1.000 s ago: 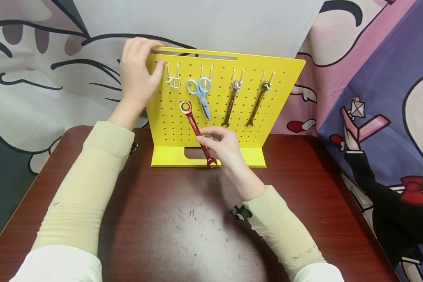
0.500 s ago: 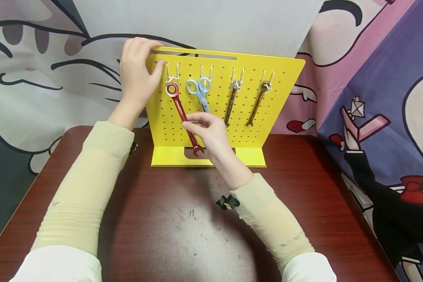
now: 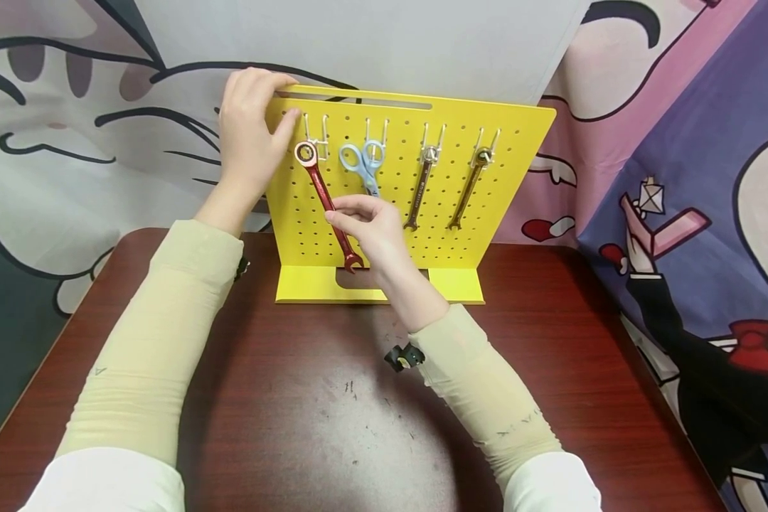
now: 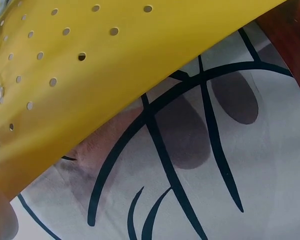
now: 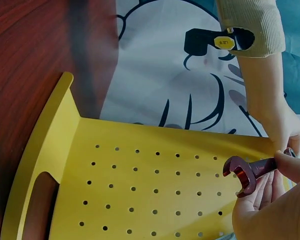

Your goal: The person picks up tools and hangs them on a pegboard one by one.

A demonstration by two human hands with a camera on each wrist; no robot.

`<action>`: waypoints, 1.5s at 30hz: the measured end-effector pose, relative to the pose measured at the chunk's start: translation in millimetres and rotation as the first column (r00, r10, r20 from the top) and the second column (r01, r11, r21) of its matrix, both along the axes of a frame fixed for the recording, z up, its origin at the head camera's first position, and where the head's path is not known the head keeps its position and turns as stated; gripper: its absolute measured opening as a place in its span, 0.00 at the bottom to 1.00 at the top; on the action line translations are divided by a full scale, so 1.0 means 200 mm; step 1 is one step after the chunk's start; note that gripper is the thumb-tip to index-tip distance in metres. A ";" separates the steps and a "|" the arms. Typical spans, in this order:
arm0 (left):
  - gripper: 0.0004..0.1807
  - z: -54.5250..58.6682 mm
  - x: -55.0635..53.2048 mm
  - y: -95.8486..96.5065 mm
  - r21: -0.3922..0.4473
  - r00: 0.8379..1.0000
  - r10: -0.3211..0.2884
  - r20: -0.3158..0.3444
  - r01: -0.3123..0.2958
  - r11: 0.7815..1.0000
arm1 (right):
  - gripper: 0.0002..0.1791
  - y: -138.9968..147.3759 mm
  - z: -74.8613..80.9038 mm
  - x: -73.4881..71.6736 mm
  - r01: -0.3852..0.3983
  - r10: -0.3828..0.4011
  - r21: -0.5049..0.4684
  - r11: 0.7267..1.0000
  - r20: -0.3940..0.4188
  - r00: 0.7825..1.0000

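Note:
A red combination wrench (image 3: 322, 186) is pinched between the thumb and fingers of my right hand (image 3: 377, 231), its ring end up. That ring overlaps the leftmost white hook (image 3: 324, 131) in the head view; whether the hook passes through it I cannot tell. In the right wrist view the wrench's open end (image 5: 244, 176) points toward the camera. My left hand (image 3: 249, 124) grips the upper left corner of the yellow pegboard (image 3: 508, 142), thumb on the front. The left wrist view catches only a blurred bit of that hand (image 4: 1, 215) beside the board.
Light blue scissors (image 3: 361, 162) hang on the second hook, close to my right fingers. Two metal wrenches, one (image 3: 420, 188) beside the other (image 3: 466, 193), hang farther right. The board's foot (image 3: 304, 284) stands on a dark red wooden table (image 3: 281, 412) before a printed cloth backdrop.
My right hand has carried the red wrench up and left, from in front of the scissors to the leftmost hook, slowing lately. My left hand stays on the board's corner.

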State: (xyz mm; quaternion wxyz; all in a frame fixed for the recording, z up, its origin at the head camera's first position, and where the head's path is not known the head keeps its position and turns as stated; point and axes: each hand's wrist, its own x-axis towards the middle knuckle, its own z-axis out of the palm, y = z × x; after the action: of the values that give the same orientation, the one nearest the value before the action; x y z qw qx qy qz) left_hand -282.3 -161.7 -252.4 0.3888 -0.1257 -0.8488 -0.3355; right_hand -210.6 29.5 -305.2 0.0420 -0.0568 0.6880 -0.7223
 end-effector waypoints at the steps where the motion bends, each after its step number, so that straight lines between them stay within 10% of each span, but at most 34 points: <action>1: 0.16 0.00 0.00 0.00 0.001 1.000 -0.001 0.000 0.001 1.000 | 0.12 0.00 0.00 0.00 0.004 -0.004 -0.004 1.000 0.002 1.000; 45: 0.15 0.00 0.00 0.00 0.002 1.000 0.001 -0.023 -0.001 1.000 | 0.13 -0.15 -0.14 -0.22 0.120 -0.120 0.001 0.993 0.050 0.992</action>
State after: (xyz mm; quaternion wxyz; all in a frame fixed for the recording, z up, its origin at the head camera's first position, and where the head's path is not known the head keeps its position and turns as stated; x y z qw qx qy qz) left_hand -282.7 -161.9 -251.8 0.3986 -0.1287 -0.8441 -0.3346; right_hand -254.8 -0.6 -332.3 0.0156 0.0026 0.6883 -0.7252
